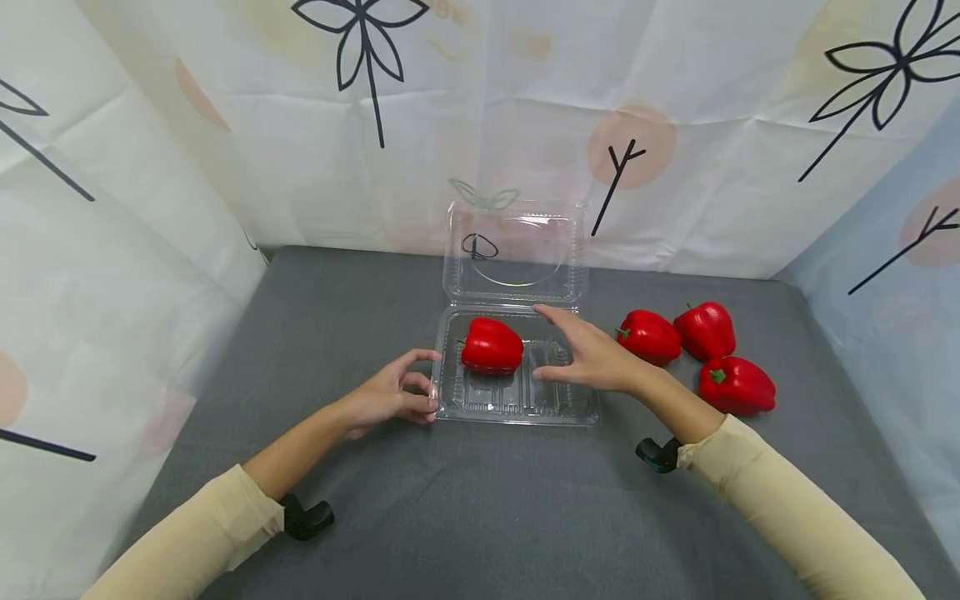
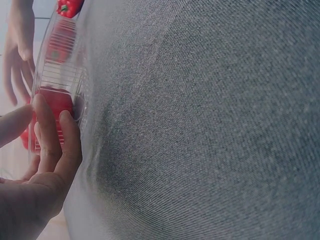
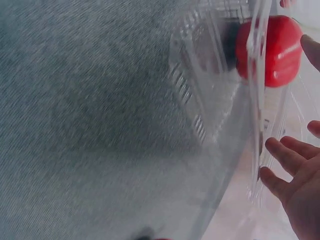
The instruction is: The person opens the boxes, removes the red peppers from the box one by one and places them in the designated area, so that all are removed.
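Tray (image 1: pixel 517 412) right half is free, pepper (image 1: pixel 491 345) fills the left. Upright lid (image 1: pixel 515 250) blocks the far side. Left hand (image 1: pixel 390 396) sits at the tray's left edge. Three peppers (image 1: pixel 705 350) crowd the right of the bench (image 1: pixel 480 508); near side is open.

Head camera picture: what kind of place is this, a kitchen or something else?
Probably not a kitchen: it looks like a small staged work table. A grey cloth covers it, and white sheets printed with flowers hang round three sides. On it are only a clear plastic box and red bell peppers.
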{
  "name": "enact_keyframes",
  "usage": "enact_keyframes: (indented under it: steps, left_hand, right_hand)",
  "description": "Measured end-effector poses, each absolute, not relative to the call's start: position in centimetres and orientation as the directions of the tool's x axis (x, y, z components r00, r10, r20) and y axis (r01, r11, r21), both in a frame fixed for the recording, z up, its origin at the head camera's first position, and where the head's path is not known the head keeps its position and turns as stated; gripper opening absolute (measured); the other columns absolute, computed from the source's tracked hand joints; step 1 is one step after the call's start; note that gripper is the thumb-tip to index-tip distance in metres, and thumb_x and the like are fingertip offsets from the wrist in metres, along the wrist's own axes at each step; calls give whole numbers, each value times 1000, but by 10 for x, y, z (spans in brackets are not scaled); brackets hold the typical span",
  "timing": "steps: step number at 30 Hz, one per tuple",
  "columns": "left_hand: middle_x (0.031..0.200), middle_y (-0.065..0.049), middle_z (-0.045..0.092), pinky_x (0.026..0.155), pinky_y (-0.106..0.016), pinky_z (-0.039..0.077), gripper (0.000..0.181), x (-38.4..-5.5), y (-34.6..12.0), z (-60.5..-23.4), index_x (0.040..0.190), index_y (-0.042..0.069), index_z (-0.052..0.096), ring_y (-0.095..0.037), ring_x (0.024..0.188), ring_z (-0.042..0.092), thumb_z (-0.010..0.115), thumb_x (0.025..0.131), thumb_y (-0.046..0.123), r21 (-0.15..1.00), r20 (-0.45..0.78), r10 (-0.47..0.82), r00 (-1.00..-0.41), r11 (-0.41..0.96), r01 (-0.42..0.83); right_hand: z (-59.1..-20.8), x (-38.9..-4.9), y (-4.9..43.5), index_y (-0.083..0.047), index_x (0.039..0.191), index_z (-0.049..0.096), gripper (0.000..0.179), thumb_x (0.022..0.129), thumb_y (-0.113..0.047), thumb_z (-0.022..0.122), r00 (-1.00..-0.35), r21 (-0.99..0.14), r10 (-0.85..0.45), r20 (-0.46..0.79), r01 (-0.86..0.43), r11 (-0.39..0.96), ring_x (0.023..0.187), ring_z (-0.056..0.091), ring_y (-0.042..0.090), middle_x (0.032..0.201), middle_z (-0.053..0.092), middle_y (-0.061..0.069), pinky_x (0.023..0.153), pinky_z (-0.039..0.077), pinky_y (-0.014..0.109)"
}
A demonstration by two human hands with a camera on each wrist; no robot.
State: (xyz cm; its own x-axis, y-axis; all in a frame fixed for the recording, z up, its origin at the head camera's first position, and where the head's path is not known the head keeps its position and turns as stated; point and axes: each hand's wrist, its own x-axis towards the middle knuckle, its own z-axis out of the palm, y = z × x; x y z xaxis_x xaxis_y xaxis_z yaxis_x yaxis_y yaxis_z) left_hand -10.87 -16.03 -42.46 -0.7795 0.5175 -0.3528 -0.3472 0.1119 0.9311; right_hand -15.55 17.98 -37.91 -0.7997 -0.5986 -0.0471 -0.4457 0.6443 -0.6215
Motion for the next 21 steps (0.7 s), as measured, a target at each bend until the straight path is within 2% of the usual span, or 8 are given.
enact_keyframes:
  steps: [14,21]
  left_hand:
    - [96,-10,58,83,-46,58,71,-109,-160,-423,148,10,31,-25,79,69,68,89,-4,932,-350,522,-778,115,-342]
    - [95,-9,58,80,-42,59,71,-108,-160,-422,148,11,30,-24,78,69,67,89,-5,929,-359,516,-778,120,-350]
  right_hand:
    - [-380,-159,151,-9,156,26,95,84,-38,80,-766,-607,-641,-51,-486,629,141,39,30,157,35,11,112,35,55]
    - [-383,-160,141,-9,156,27,95,83,-35,81,-756,-628,-651,-69,-474,618,143,35,30,158,34,12,113,33,55]
